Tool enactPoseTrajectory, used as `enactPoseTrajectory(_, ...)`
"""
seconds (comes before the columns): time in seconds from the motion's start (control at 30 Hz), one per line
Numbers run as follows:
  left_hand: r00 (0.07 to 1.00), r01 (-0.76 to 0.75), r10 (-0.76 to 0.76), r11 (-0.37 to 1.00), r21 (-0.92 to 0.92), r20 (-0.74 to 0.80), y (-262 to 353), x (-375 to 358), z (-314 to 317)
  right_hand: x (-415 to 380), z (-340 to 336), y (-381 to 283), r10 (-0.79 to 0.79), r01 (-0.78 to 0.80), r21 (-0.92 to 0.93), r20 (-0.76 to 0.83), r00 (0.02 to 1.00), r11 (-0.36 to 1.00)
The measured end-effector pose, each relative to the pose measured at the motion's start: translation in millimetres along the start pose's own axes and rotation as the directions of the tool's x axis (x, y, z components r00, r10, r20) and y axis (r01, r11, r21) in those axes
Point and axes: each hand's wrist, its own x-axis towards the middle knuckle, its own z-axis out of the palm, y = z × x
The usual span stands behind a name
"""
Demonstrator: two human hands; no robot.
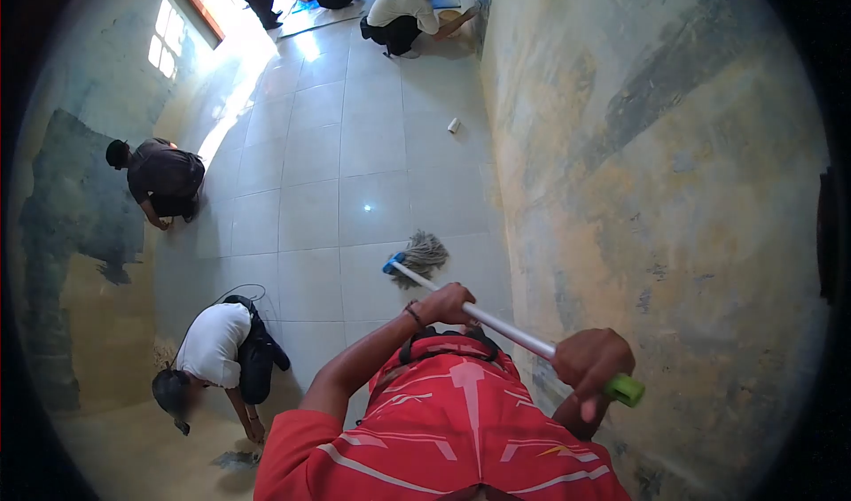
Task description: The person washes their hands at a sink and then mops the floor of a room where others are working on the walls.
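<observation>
Here, going left to right across the frame, the mop head (420, 255) comes first: a tangle of grey strings with a blue clamp, lying on the pale tiled floor (310, 191) a little left of centre, close to the foot of the stained wall (674, 191). From it the white handle (505, 328) runs down and to the right as one long diagonal, ending in a green grip at the lower right. So the long axis points from the person's body up and leftward into the frame, with the working end well ahead of both hands.

The left hand (446, 303) is the nearer one to the mop head; it is wrapped closed around the handle roughly midway, a dark band at the wrist. The right hand (592, 359) sits further right and lower, fingers curled tight over the top of the handle just beside the green grip. Between them, below, the red shirt (443, 430) fills the bottom middle.

Others are crouched at the left wall: one person in a white top (213, 346) at lower left, another in dark clothing (164, 178) above. A third kneels by the right wall at the top centre.
</observation>
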Motion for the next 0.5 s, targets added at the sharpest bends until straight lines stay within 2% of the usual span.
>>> enactPoseTrajectory(0.03,1.000,0.020,-0.020,0.999,0.031,-0.022,-0.1,-9.2,-8.7,-8.1,4.1,14.2,0.005,0.001,0.058,-0.102,0.995,0.998)
enactPoseTrajectory(0.07,0.998,0.047,-0.045,0.998,0.051,-0.041,-9.3,-16.9,-10.5,-9.2,2.1,20.6,0.000,0.005,0.051,-0.103,0.995,0.999)
enactPoseTrajectory(0.13,0.997,0.068,-0.066,0.996,0.050,-0.051,-24.4,-31.6,-16.1,-1.1,-0.5,26.4,0.169,-0.169,-0.025,-0.024,0.985,0.985)
enactPoseTrajectory(0.17,0.996,0.063,-0.059,0.996,0.069,-0.064,-33.9,-38.1,-15.3,0.8,-0.4,25.7,0.165,-0.166,-0.030,-0.023,0.986,0.986)
enactPoseTrajectory(0.23,0.993,0.104,-0.099,0.991,0.079,-0.072,-35.9,-47.5,-21.4,5.8,-0.8,23.4,0.347,-0.344,-0.137,0.003,0.938,0.929)
enactPoseTrajectory(0.37,0.990,0.101,-0.090,0.990,0.096,-0.109,-26.8,-51.5,-19.0,12.8,9.6,19.8,0.284,-0.289,-0.122,-0.061,0.957,0.949)
enactPoseTrajectory(0.43,0.987,0.098,-0.087,0.992,0.079,-0.137,-8.0,-39.5,-14.6,18.7,10.7,5.5,0.130,-0.137,-0.055,-0.108,0.986,0.989)
enactPoseTrajectory(0.5,0.993,0.056,-0.049,0.996,0.064,-0.107,10.9,-19.6,-10.1,24.1,5.9,-15.6,0.096,-0.099,-0.050,-0.047,0.994,0.994)
